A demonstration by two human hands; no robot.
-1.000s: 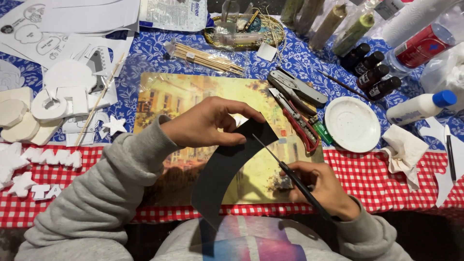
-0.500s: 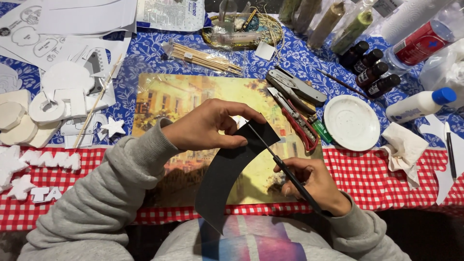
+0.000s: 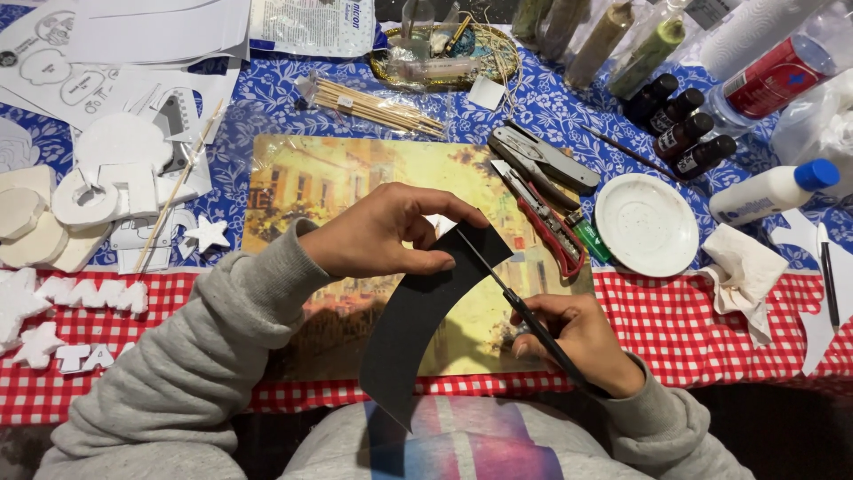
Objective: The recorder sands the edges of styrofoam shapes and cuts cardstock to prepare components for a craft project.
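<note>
Our left hand (image 3: pixel 378 233) still pinches the curved black sheet (image 3: pixel 418 316); our right hand (image 3: pixel 569 338) grip holds scissors (image 3: pixel 515 298), blades now further into its edge.

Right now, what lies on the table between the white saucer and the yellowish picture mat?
In the head view, a red-handled cutter, a grey multi-tool and a small green lighter lie between the white saucer and the picture mat.

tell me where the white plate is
In the head view, the white plate sits right of centre on the blue cloth, between the red cutter and the glue bottle.
</note>
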